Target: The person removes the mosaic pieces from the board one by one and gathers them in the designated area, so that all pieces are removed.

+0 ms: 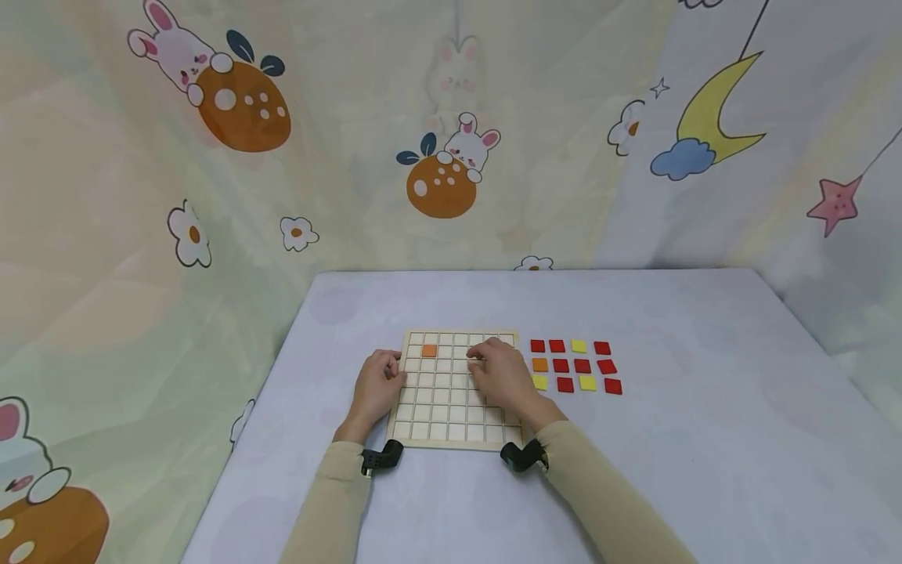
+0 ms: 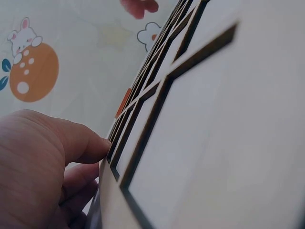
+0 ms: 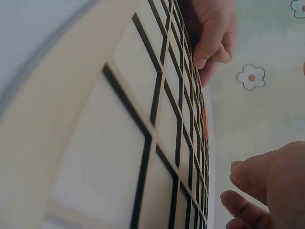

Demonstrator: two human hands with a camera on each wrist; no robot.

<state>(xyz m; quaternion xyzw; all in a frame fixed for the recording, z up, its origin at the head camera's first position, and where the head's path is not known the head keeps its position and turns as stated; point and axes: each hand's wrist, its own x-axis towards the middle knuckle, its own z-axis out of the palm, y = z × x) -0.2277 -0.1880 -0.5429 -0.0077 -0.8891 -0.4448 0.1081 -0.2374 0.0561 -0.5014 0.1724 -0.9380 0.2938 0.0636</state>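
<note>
A pale wooden grid board [image 1: 430, 411] lies on the table, with one orange square tile [image 1: 429, 351] in its upper left part. At the board's left edge, my left hand [image 1: 377, 388] grips the rim; the left wrist view shows the thumb [image 2: 88, 143] on top and the fingers [image 2: 78, 183] at the outer side. My right hand [image 1: 502, 377] hovers over the board's right half. In the right wrist view, the thumb and fingers of this right hand [image 3: 267, 186] stand apart, with nothing visible between them.
Right of the board lie rows of loose square tiles: several red tiles [image 1: 561, 366], a few yellow tiles [image 1: 588, 383] and an orange tile [image 1: 539, 365]. The pale table [image 1: 705, 439] extends to the right. A printed cloth [image 1: 352, 157] hangs behind it.
</note>
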